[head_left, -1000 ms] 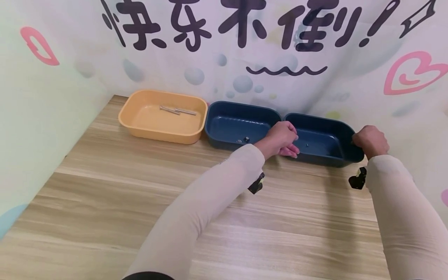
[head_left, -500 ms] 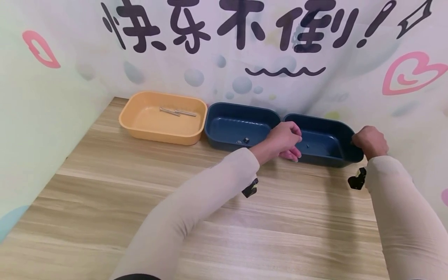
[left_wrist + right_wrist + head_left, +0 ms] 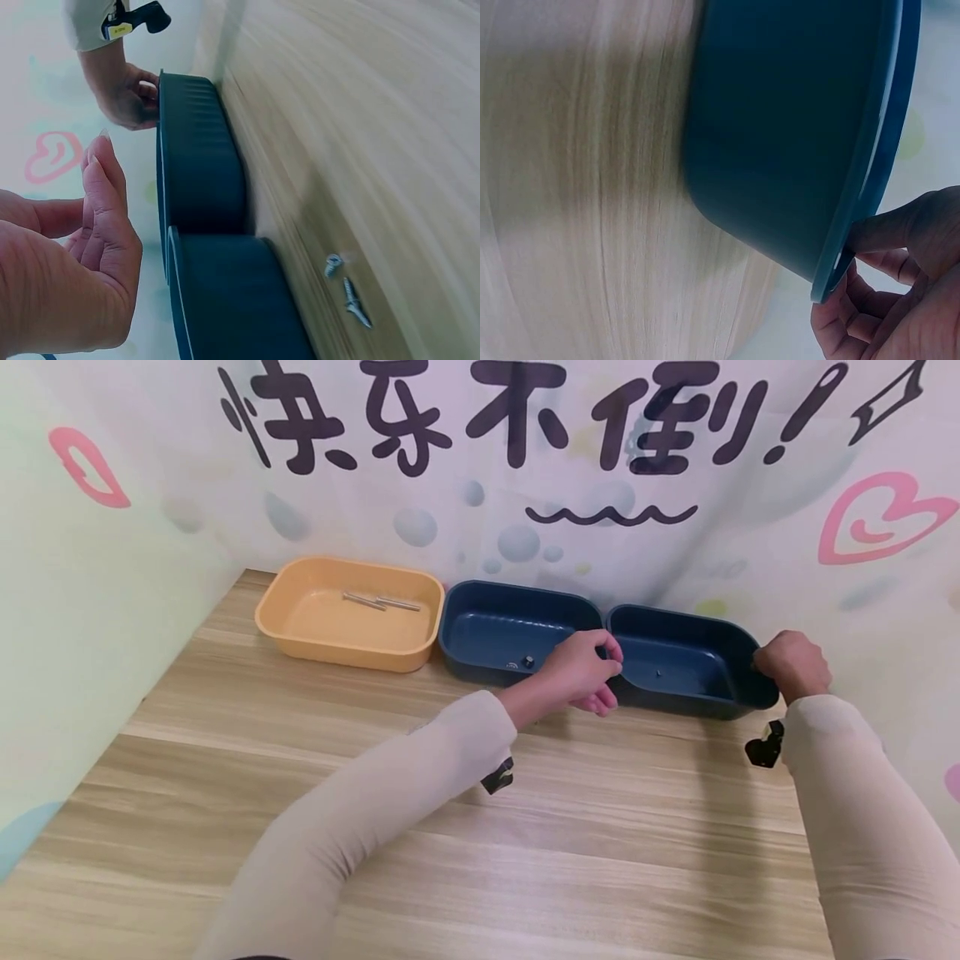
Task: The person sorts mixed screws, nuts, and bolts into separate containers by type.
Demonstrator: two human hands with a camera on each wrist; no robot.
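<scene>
My right hand (image 3: 795, 664) grips the right end rim of the right-hand dark blue bin (image 3: 727, 703), thumb on one side and fingers on the other, as the right wrist view shows. A tiny piece of hardware (image 3: 658, 673) lies inside that bin. My left hand (image 3: 577, 668) hovers above the spot where the two blue bins meet, its fingers loosely bent. Nothing shows between its fingers (image 3: 105, 180) in the left wrist view. The middle blue bin (image 3: 480, 672) holds a small dark metal piece (image 3: 528, 661). Two small screws (image 3: 354, 304) lie on the table in front of the bins.
A yellow-orange bin (image 3: 345, 647) stands left of the blue ones, with two long bolts (image 3: 397, 603) in it. All three bins line the back of the wood-grain table (image 3: 480, 860), against a printed cloth backdrop (image 3: 465, 543).
My left hand has moved left and slightly down, from over the right-hand blue bin's edge to over the gap between the blue bins. My right hand keeps its grip on the rim.
</scene>
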